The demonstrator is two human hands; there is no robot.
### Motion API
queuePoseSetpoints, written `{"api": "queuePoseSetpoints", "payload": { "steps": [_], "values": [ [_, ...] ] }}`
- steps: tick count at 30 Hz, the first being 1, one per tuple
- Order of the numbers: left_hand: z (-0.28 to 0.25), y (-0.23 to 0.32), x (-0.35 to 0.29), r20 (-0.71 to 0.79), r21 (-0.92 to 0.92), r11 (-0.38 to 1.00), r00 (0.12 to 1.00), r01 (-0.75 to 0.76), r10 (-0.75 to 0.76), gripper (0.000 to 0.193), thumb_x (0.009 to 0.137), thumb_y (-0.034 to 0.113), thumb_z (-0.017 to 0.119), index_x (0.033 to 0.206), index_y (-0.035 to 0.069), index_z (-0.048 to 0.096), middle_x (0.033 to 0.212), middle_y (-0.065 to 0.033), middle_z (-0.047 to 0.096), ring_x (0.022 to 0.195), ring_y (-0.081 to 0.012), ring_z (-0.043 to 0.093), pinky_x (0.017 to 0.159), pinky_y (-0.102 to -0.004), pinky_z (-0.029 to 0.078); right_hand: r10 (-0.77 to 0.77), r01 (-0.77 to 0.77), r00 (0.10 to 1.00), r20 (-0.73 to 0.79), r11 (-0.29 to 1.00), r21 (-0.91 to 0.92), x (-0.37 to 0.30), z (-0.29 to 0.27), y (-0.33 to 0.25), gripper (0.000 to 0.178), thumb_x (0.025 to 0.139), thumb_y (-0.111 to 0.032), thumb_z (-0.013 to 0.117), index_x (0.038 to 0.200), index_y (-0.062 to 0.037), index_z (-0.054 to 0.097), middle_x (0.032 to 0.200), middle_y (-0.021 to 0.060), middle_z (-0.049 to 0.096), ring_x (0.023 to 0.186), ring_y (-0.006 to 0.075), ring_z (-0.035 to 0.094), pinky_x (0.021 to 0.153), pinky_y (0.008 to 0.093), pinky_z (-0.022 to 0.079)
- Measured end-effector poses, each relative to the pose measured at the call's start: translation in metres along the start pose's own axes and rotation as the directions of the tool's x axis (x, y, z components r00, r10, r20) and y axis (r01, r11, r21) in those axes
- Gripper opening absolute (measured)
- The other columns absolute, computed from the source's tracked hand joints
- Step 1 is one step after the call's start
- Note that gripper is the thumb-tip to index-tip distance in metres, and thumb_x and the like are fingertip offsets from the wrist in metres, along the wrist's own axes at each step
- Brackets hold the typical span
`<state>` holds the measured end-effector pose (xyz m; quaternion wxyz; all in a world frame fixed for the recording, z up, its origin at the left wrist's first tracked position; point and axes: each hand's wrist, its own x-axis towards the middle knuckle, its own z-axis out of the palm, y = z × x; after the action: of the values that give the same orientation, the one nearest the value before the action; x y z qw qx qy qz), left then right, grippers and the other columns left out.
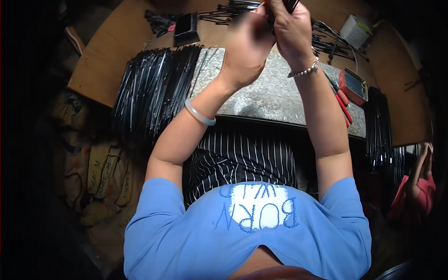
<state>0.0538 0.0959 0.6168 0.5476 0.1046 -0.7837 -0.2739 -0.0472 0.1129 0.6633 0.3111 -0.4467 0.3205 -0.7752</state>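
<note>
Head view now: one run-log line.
left hand: partly blurred, grip unclear; right hand: holding dark rods; left side: black strips; right side: red container, red handles

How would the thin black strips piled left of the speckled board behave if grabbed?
The black strips probably flex, being long and thin. Their glossy shine suggests they may slip. With no tie visible, they could spread apart.

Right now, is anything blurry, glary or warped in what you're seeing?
In the head view, a smudged blur covers part of the left hand; in the head view, bright glints streak the large bundle of black strips; in the head view, the wooden boards at the left look bowed, and the corners fall into darkness.
</note>
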Motion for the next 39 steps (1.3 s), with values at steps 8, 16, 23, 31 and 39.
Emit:
{"api": "queuePoseSetpoints", "payload": {
  "steps": [8, 16, 23, 31, 39],
  "values": [
    [0.061, -0.035, -0.105, 0.071, 0.055, 0.959, 0.957, 0.278, -0.282, 0.033, 0.086, 0.011, 0.057, 0.115, 0.001, 0.044, 0.078, -0.0097, 0.061, 0.064, -0.0228, 0.059, 0.063, -0.0318, 0.049, 0.173, -0.170, 0.978, 0.118, 0.985, -0.034, -0.026, -0.065, 0.014, 0.031, 0.088, -0.028, 0.062, 0.095, 0.0019, 0.058, 0.071, 0.0077, 0.059, 0.069, 0.0142, 0.057, 0.062, 0.0191, 0.047],
    [0.036, 0.010, -0.161, 0.559, -0.238, 0.497, 0.536, 0.835, -0.633, 0.024, 0.097, 0.023, 0.043, 0.094, 0.002, 0.053, 0.064, -0.0044, 0.055, 0.053, -0.0142, 0.051, 0.051, -0.0250, 0.044, 0.372, -0.431, 0.902, -0.217, 0.789, -0.438, -0.048, -0.106, 0.014, 0.062, 0.083, -0.039, 0.067, 0.120, 0.0067, 0.048, 0.091, 0.0150, 0.063, 0.087, 0.0175, 0.060, 0.073, 0.0267, 0.050],
    [0.032, 0.031, -0.171, 0.758, -0.318, -0.164, 0.146, 0.934, -0.635, 0.031, 0.098, 0.026, 0.038, 0.081, 0.005, 0.052, 0.059, -0.0032, 0.053, 0.047, -0.0094, 0.047, 0.046, -0.0211, 0.041, 0.127, -0.288, 0.957, -0.259, 0.480, -0.829, -0.134, -0.182, 0.013, 0.063, 0.085, -0.032, 0.066, 0.128, 0.0058, 0.040, 0.106, 0.0184, 0.058, 0.097, 0.0188, 0.056, 0.075, 0.0268, 0.049],
    [0.037, 0.090, -0.146, 0.660, -0.268, 0.327, 0.419, 0.906, -0.623, 0.030, 0.098, 0.025, 0.038, 0.079, 0.005, 0.050, 0.054, -0.0020, 0.052, 0.042, -0.0084, 0.045, 0.041, -0.0191, 0.038, 0.696, -0.608, 0.717, -0.038, 0.598, -0.521, -0.187, -0.138, -0.050, 0.017, 0.091, -0.012, 0.056, 0.101, 0.0010, 0.060, 0.073, 0.0065, 0.062, 0.056, 0.0072, 0.053, 0.051, 0.0163, 0.042],
    [0.054, 0.089, -0.152, 0.827, -0.201, 0.780, 0.529, 0.593, -0.189, 0.019, 0.089, 0.022, 0.056, 0.091, 0.003, 0.055, 0.060, -0.0039, 0.057, 0.051, -0.0138, 0.054, 0.048, -0.0238, 0.044, 0.413, -0.427, 0.904, -0.114, 0.850, -0.309, -0.207, -0.101, -0.057, 0.032, 0.096, -0.010, 0.044, 0.125, 0.0037, 0.041, 0.058, 0.0007, 0.050, 0.042, 0.0034, 0.036, 0.038, 0.0142, 0.030]
  ]
}}
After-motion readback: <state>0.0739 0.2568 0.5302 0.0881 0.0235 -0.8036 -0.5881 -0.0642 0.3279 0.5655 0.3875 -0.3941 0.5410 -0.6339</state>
